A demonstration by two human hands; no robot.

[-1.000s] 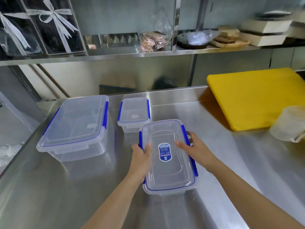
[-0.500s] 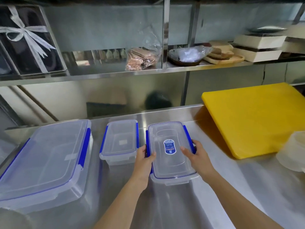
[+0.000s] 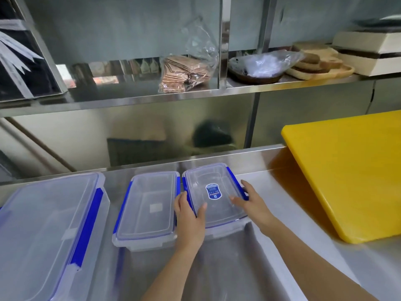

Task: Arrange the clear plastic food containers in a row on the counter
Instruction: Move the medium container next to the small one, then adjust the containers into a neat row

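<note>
Three clear plastic containers with blue clips stand on the steel counter [image 3: 238,268]. A large container [image 3: 45,231] is at the left. The small container [image 3: 147,207] is in the middle. Right beside it is the labelled container [image 3: 213,183] with a blue sticker on its lid. My left hand [image 3: 189,218] grips its left side, thumb on the lid. On its right edge rests my right hand [image 3: 252,203], fingers spread over the lid and the blue clip.
A thick yellow cutting board [image 3: 347,170] lies on the counter at the right. A steel shelf [image 3: 152,98] above holds a bag of brown items [image 3: 184,72], a wrapped bowl [image 3: 260,66], wooden boards and boxes. A black box with white ribbon [image 3: 19,57] is at the upper left.
Both hands have pushed the labelled container away from me and to the left, up beside the small container near the back of the counter. The view has tilted upward.
</note>
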